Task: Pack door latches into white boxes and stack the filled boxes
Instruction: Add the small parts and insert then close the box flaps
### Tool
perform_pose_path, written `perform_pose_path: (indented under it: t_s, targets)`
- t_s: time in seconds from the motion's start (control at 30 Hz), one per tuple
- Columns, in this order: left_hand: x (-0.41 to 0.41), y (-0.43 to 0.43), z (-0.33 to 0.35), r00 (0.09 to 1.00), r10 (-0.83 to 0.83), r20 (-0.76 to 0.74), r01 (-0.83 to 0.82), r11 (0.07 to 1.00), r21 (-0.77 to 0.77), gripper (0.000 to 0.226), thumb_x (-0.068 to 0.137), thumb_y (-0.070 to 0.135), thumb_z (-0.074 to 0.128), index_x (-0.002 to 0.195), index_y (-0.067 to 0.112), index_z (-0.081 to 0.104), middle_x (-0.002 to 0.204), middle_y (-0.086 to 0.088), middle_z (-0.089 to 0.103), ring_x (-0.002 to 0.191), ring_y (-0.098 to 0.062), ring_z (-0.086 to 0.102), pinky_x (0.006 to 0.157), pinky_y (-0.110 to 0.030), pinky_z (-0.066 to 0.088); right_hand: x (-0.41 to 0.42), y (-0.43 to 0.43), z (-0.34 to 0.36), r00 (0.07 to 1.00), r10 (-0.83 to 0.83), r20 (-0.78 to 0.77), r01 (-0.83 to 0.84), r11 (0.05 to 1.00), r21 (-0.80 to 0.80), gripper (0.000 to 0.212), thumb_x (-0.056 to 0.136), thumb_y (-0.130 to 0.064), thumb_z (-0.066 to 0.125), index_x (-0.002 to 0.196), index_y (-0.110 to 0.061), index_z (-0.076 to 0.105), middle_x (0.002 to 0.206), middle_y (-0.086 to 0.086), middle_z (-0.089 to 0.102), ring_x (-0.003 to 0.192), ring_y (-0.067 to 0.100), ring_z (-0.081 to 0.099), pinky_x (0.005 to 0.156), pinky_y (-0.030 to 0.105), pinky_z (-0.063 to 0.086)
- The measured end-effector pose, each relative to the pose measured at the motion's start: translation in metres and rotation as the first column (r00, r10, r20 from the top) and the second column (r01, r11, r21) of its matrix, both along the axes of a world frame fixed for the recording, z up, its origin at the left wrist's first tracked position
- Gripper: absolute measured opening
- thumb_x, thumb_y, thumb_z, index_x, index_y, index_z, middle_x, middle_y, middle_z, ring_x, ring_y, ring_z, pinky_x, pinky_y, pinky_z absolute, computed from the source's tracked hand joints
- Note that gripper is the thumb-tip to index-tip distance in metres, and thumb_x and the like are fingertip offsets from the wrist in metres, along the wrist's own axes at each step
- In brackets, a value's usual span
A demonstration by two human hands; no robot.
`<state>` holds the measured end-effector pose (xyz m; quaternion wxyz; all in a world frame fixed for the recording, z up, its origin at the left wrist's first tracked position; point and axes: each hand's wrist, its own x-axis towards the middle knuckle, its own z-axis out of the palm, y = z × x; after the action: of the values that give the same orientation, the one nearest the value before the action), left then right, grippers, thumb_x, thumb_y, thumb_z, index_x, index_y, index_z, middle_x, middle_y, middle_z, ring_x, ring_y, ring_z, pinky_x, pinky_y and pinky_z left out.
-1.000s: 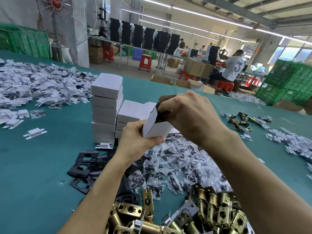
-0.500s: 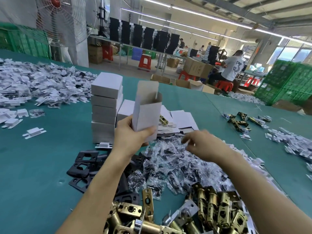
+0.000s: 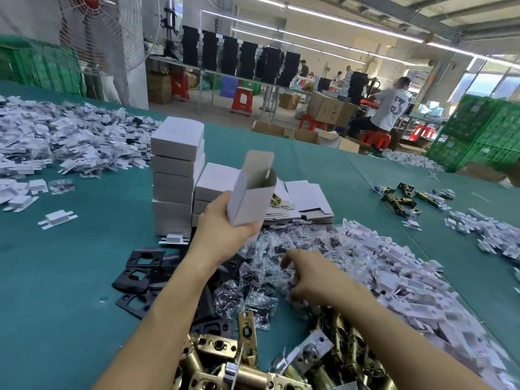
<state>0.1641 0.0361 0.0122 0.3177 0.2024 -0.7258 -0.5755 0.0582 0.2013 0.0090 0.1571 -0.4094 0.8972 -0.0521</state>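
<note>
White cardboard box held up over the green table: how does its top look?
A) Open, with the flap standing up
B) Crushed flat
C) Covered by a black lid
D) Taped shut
A: the white cardboard box has its top flap standing upright, and its hollow inside shows below the flap.

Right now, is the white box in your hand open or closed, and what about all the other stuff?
White cardboard box, open on top, flap up, held off the table.
Left hand, grips that box.
Right hand, down on the clear plastic bags; grip unclear.
Tall stack of white boxes, all closed.
Flat white box blanks, unfolded, piled.
Brass metal latches, loose heap, unpacked.
</note>
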Motion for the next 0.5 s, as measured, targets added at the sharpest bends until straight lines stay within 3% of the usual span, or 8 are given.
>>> perform_pose_path:
  t_s: [0.1,0.17,0.23,0.3,0.33,0.4,0.47,0.5]
  targets:
    - [-0.001,-0.001,-0.003,0.990,0.080,0.119,-0.059,0.984,-0.169,0.040,0.077,0.022,0.082,0.106,0.039,0.062,0.093,0.015,0.067,0.090,-0.010,0.062,0.075,-0.032,0.055,-0.007,0.006,0.022,0.994,-0.018,0.107,0.035,0.987,-0.160,0.026,0.077,-0.013,0.082,0.099,-0.018,0.069,0.080,-0.006,0.066,0.068,0.006,0.063,0.061,0.018,0.052]
    - [0.000,-0.001,-0.004,0.993,0.051,0.110,-0.038,0.992,-0.121,0.034,0.075,0.020,0.083,0.095,0.041,0.064,0.087,0.020,0.067,0.084,-0.002,0.063,0.067,-0.024,0.055,-0.010,0.012,0.041,0.991,0.004,0.132,0.044,0.931,-0.362,0.016,0.081,-0.011,0.079,0.095,-0.016,0.072,0.083,-0.001,0.073,0.074,0.011,0.070,0.074,0.024,0.058]
    - [0.001,-0.002,-0.004,0.994,0.005,0.108,0.001,0.999,-0.053,0.030,0.074,0.016,0.084,0.083,0.039,0.066,0.084,0.018,0.070,0.080,0.000,0.065,0.061,-0.018,0.053,-0.008,0.016,0.065,0.987,0.053,0.152,0.057,0.768,-0.638,0.020,0.084,-0.004,0.074,0.096,-0.020,0.072,0.087,0.005,0.076,0.079,0.018,0.072,0.082,0.030,0.059]
    - [0.001,0.000,-0.004,0.992,-0.042,0.116,0.044,0.999,-0.021,0.026,0.073,0.015,0.086,0.082,0.034,0.070,0.085,0.010,0.073,0.081,-0.009,0.068,0.062,-0.023,0.055,-0.002,0.015,0.089,0.985,0.128,0.111,0.016,0.580,-0.815,0.030,0.083,-0.001,0.072,0.102,-0.024,0.070,0.091,0.009,0.076,0.082,0.020,0.072,0.082,0.030,0.059]
    - [0.002,0.002,-0.003,0.992,-0.072,0.107,0.073,0.997,-0.003,0.026,0.073,0.015,0.087,0.084,0.032,0.070,0.084,0.008,0.073,0.080,-0.010,0.069,0.061,-0.021,0.055,0.001,0.012,0.098,0.988,0.151,0.042,-0.044,0.527,-0.849,0.033,0.083,-0.002,0.073,0.107,-0.025,0.069,0.091,0.009,0.075,0.082,0.018,0.072,0.080,0.029,0.059]
    - [0.003,0.004,-0.001,0.987,-0.140,0.078,0.138,0.990,0.031,0.027,0.072,0.014,0.089,0.087,0.030,0.072,0.083,0.006,0.073,0.078,-0.010,0.068,0.061,-0.019,0.057,0.007,0.006,0.111,0.975,0.133,-0.177,-0.221,0.508,-0.833,0.035,0.082,-0.005,0.076,0.113,-0.021,0.067,0.089,0.005,0.074,0.080,0.007,0.070,0.071,0.020,0.054]
    - [0.004,0.007,0.002,0.980,-0.192,0.047,0.190,0.981,0.044,0.028,0.072,0.013,0.090,0.091,0.025,0.075,0.086,0.005,0.074,0.078,-0.008,0.069,0.063,-0.023,0.059,0.013,-0.002,0.118,0.898,0.113,-0.424,-0.408,0.571,-0.712,0.027,0.084,-0.011,0.076,0.108,-0.012,0.066,0.088,0.004,0.073,0.076,0.001,0.066,0.068,0.016,0.051]
    - [0.004,0.009,0.003,0.977,-0.209,0.029,0.207,0.977,0.054,0.028,0.071,0.011,0.090,0.092,0.023,0.076,0.086,0.003,0.074,0.077,-0.007,0.069,0.060,-0.020,0.058,0.015,-0.007,0.118,0.858,0.132,-0.497,-0.463,0.620,-0.634,0.023,0.085,-0.017,0.073,0.105,-0.009,0.064,0.088,0.006,0.073,0.077,0.008,0.067,0.069,0.025,0.055]
